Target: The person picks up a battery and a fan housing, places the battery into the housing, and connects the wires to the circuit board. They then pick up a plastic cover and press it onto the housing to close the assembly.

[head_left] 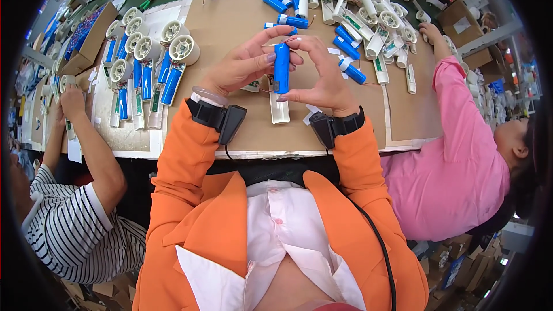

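A blue cylindrical battery (281, 69) stands upright between my hands, above the cardboard-covered table. My left hand (245, 64) grips its upper left side with curled fingers. My right hand (322, 75) has its thumb at the battery's lower end and its fingers near the top, where thin wires with a small connector come out. Below the battery lies an open white plastic handle housing (280, 109), partly hidden by it and by my hands. A bit of green circuit board (252, 86) shows beside the housing, under my left hand.
At left stand several white round-headed housings (147, 49) fitted with blue batteries. More loose batteries (292, 21) and a heap of white housings (368, 14) lie at the far right. Co-workers sit on both sides; a pink sleeve (452, 103) reaches over the table's right part.
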{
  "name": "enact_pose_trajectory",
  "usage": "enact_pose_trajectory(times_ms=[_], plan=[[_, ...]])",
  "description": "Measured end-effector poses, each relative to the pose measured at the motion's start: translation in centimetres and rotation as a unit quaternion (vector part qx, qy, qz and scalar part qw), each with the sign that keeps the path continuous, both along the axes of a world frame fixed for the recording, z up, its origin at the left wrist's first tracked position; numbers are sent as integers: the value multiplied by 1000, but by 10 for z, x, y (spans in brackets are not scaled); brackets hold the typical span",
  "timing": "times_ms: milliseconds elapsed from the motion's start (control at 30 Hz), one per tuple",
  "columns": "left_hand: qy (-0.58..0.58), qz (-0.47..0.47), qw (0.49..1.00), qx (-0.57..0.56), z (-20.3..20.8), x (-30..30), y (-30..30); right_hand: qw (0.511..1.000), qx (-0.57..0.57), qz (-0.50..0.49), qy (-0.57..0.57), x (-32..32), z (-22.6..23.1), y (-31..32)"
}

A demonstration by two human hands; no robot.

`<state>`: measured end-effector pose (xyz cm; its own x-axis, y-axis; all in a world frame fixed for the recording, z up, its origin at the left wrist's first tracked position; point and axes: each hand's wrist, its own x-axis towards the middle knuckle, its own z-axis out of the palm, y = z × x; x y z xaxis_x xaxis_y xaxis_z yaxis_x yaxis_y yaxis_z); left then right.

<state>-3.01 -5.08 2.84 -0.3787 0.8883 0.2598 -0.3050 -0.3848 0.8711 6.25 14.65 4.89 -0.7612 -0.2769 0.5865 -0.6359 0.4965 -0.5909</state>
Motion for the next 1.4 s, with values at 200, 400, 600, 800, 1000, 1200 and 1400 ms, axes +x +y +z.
enact_pose_trajectory(times_ms=[200,400,600,800,1000,1200,1400], plan=[[72,90,992,-61,10,-4,-3,996,-54,-36,-55,7,3,13],[550,300,772,-103,0,-9,-7,986,-72,-50,-140,19,1,21],[561,253,769,-172,-25,-8,-3,989,-9,-3,-150,35,5,10],[463,193,847,-177,-36,-20,1,977,24,3,-214,41,-2,0],[479,202,837,-171,-39,-18,0,969,52,-3,-241,37,-5,5],[433,149,873,-171,-28,-5,-7,950,-47,43,-306,37,-14,12],[530,222,796,-192,-32,-10,-4,951,-19,51,-304,36,-14,13]])
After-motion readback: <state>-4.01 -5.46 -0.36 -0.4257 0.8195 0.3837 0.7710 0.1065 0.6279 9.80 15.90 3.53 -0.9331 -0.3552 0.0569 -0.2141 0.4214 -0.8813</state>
